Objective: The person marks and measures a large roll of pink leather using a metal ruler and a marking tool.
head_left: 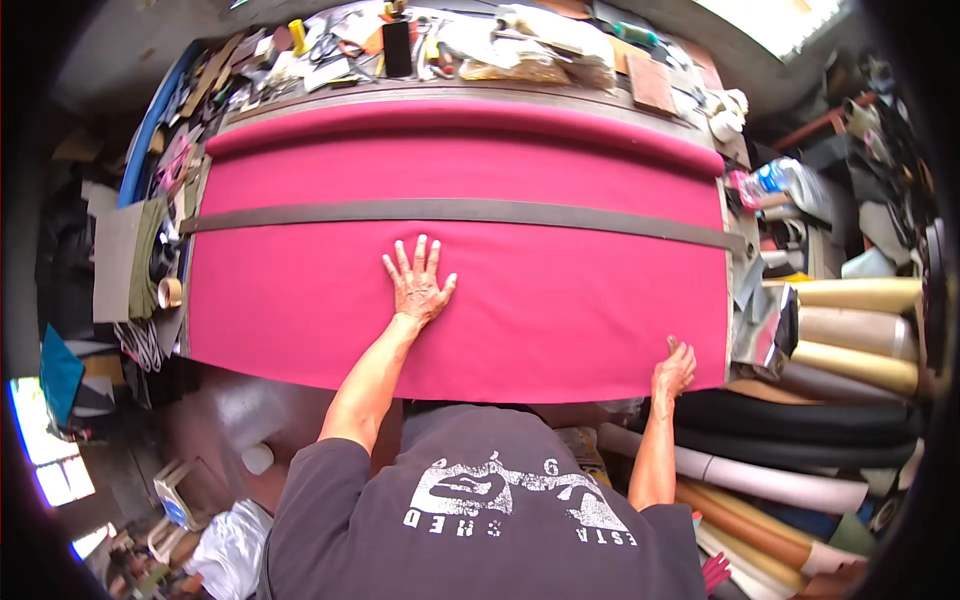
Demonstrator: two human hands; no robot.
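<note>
A wide sheet of crimson-pink fabric (560,310) covers the table, its far end wound into a roll (460,118). Across it lies a long, flat, dark bar (460,211), reaching past both side edges of the cloth. My left hand (420,287) rests palm down on the fabric, fingers spread, just on the near side of the bar. Near the front right corner of the cloth is my right hand (674,371), with its fingers curled closed. Whatever it may hold is too small or hidden to name.
Tools, papers and plastic-wrapped packs (540,45) crowd the table's back edge. Rolls of material (850,365) are stacked at the right, near a plastic bottle (772,176). At the left are a tape roll (170,292) and folded cloth (148,255). A white bag (230,548) sits lower left.
</note>
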